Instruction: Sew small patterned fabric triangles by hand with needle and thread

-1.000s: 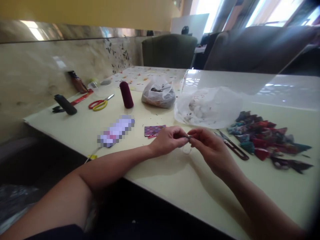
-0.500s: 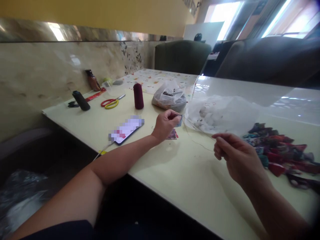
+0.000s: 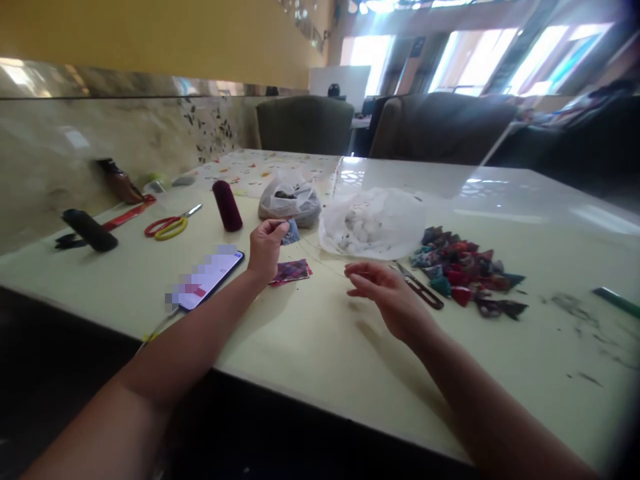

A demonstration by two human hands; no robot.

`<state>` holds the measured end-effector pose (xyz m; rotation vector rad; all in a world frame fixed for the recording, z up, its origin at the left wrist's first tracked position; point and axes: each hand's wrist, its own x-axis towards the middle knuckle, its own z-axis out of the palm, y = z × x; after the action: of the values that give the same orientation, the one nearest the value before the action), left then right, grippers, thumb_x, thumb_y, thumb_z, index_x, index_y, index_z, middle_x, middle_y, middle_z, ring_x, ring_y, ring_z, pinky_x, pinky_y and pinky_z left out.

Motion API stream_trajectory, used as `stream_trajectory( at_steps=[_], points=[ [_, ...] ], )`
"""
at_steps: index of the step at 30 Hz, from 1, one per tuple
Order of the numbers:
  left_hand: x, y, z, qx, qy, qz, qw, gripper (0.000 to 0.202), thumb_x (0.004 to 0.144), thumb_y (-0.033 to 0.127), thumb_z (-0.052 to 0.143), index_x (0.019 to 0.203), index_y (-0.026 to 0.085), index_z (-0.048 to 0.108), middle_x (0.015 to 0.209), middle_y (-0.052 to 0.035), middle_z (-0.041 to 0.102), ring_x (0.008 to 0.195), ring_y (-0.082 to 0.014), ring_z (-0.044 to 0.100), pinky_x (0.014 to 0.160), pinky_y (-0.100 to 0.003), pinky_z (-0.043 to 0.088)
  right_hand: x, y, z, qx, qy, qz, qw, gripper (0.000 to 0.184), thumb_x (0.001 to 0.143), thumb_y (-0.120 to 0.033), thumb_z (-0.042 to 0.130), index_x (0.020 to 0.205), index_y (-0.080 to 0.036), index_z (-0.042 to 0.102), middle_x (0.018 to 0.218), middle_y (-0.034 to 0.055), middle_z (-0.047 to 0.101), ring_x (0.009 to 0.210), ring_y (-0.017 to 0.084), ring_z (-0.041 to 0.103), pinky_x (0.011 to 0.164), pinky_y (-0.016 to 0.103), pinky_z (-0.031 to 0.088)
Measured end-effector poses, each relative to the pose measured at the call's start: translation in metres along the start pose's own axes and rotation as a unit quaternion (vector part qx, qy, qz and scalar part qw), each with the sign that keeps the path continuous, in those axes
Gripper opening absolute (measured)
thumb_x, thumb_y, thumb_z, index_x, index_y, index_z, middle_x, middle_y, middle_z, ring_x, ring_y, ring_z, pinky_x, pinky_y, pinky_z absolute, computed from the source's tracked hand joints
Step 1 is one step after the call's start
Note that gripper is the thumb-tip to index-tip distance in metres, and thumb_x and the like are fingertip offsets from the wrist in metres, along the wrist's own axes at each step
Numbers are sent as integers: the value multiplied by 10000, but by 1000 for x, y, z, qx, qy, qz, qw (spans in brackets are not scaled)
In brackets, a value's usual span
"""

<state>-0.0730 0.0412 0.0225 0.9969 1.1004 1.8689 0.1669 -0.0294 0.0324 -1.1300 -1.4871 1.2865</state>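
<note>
Table: 1 pale table [image 3: 320, 347], running beneath both hands and away beyond the grip.
Chairs: 2 high-backed chairs [image 3: 305, 127], well beyond the grip, at the table's far side.
Bags: 2, both white. Spread bag [image 3: 403, 233] with white fluffy lumps lies right of and past the grip; bundled bag [image 3: 303, 213], dark contents, just behind it.
Scrap heap: many small coloured fabric pieces [image 3: 465, 263], overlapping, exact count not possible; well right of the grip.
Left hand [image 3: 265, 245]: thumb and fingers pinched on the blue patch, raised above the table.
Right hand [image 3: 383, 290]: fingers curled, fingertips near one another, right of and nearer than the patch; cannot tell whether anything is pinched there.
Phone: 1 phone [image 3: 215, 283], left of the grip, screen lit; part pixelated, remaining writing too small to read.
Spools: 2. Maroon spool [image 3: 227, 207] upright, left of the grip; dark spool [image 3: 93, 231] tilted, far left.
Cutters: 2. Red-and-yellow scissors [image 3: 173, 228] left of the grip; dark snips [image 3: 425, 293] beside the right hand.
Patterned cloth: small purple-and-red stack [image 3: 293, 270], just below the grip, count unclear.
Blue patch: 1 blue patch [image 3: 291, 232], in the left fingertips.
Thread: 1 faint thread [image 3: 323, 257], between patch and right hand.
</note>
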Motion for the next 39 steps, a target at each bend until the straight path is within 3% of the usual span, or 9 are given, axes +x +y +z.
stream_trajectory(
  at_steps=[3,7,14,22,26,29,31,34,39],
  points=[
    [-15,3,6,16,-47,-33,998,212,668,305,787,780,153,692,661,25,621,594,-90,546,609,-225,460,3,7,-2,-193,88,-128,969,114,841,-287,644,867,-184,688,1013,83,632,864,205,607,795,390,526],
    [-48,9,17,78,-132,-110,982,260,703,365,798,828,167,687,682,22,639,573,-120,575,558,-253,478,2,6,-2,-287,127,-256,914,100,908,-191,573,856,-187,658,921,75,621,865,215,599,802,372,493],
    [-85,18,28,204,-284,-17,937,202,767,343,750,777,155,676,703,-9,667,660,-140,592,639,-262,468,0,6,8,-404,97,-394,820,166,997,-194,503,928,-172,653,907,85,637,862,211,569,782,330,443],
    [-91,20,30,307,-318,75,894,193,777,292,685,663,182,575,647,20,574,622,-127,502,586,-255,386,1,9,10,-437,74,-477,759,285,985,-76,392,856,-186,621,835,64,632,798,194,506,711,325,395],
    [-87,20,30,317,-291,79,899,205,728,265,692,622,190,533,645,30,546,627,-125,495,579,-248,381,-7,-2,15,-311,37,-489,814,271,1011,-124,386,826,-198,569,899,77,661,880,188,557,803,341,470],
    [-78,15,27,269,-263,11,926,141,729,302,691,708,176,632,732,1,624,694,-144,561,655,-263,439,-10,-12,8,-115,10,-391,913,134,1020,-232,462,905,-224,529,862,40,656,824,162,616,730,315,513],
    [-70,10,24,223,-228,-50,946,194,727,348,710,774,164,670,738,-10,652,678,-144,571,660,-271,454,-9,-18,-5,36,4,-302,953,89,1016,-320,506,960,-256,481,744,-15,620,688,143,620,598,276,500],
    [-61,5,21,175,-168,-107,964,266,666,382,766,762,157,662,672,6,627,597,-124,542,579,-251,440,-1,-27,-32,157,44,-249,955,164,971,-370,578,965,-287,437,628,-69,511,564,134,571,515,261,475],
    [-53,6,20,139,-108,-150,973,323,605,383,799,780,162,643,684,14,618,569,-126,574,513,-243,478,9,-36,-75,135,228,-260,928,108,962,-342,536,957,-294,440,650,-63,416,658,149,592,734,364,567]
  ],
)
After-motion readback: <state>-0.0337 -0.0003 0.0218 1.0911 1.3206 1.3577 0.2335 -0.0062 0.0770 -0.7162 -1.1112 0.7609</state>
